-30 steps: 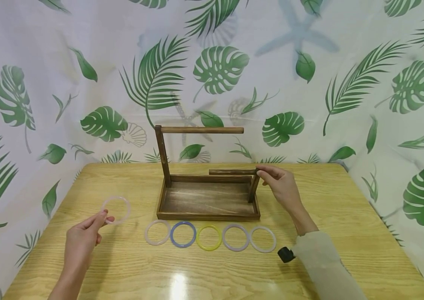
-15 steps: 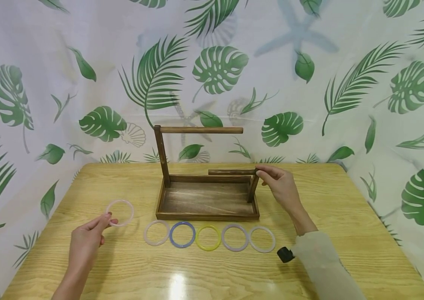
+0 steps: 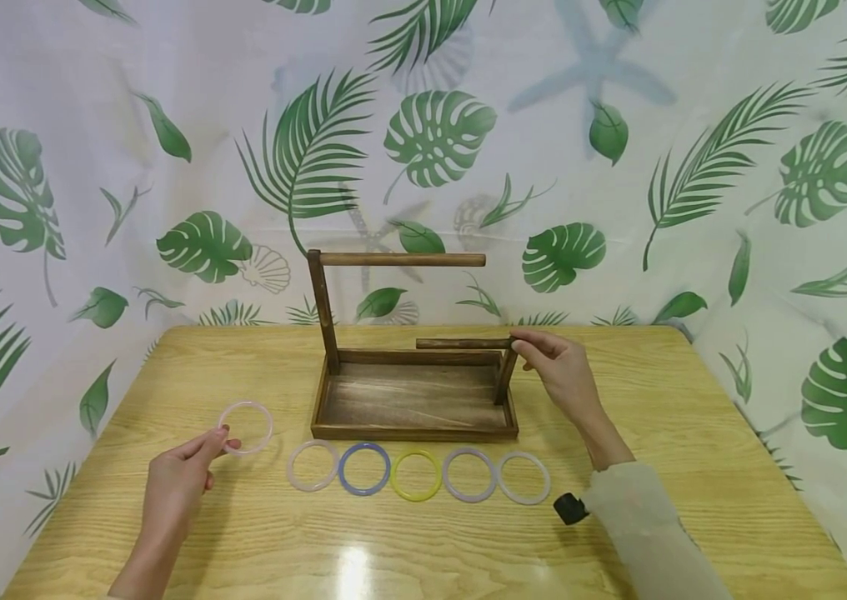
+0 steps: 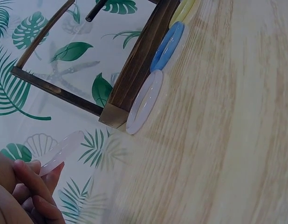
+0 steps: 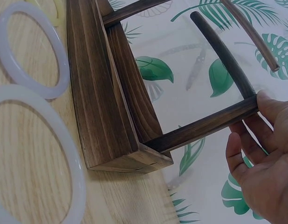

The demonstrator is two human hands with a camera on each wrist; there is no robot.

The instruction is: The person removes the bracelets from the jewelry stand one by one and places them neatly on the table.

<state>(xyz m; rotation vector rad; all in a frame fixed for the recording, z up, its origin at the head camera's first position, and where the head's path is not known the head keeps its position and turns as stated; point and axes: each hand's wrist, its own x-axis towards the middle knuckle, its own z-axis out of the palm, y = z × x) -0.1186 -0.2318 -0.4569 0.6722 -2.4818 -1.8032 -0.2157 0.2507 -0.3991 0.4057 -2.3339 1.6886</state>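
Note:
My left hand [image 3: 177, 483] pinches a pale pink ring [image 3: 270, 429] between thumb and fingers, raised above the table left of a dark wooden rack [image 3: 416, 434]. The rack is a shallow tray with a tall post and upper bar [image 3: 403, 260] at its left, and a short post with a lower bar [image 3: 461, 343] at its right. With thumb and fingertips, my right hand [image 3: 562, 371] grips the top of the short post [image 5: 204, 122]. Neither bar carries a ring.
A row of rings lies before the rack: pale pink [image 3: 290, 473], blue [image 3: 343, 479], yellow [image 3: 395, 485], pale lilac [image 3: 448, 485] and white [image 3: 502, 487]. A leaf-patterned cloth [image 3: 468, 192] hangs behind the wooden table [image 3: 258, 542].
My left hand has moved a little right with the pink ring, which looks slightly lower in the head view. The right hand stays on the short post, and the rack has not moved.

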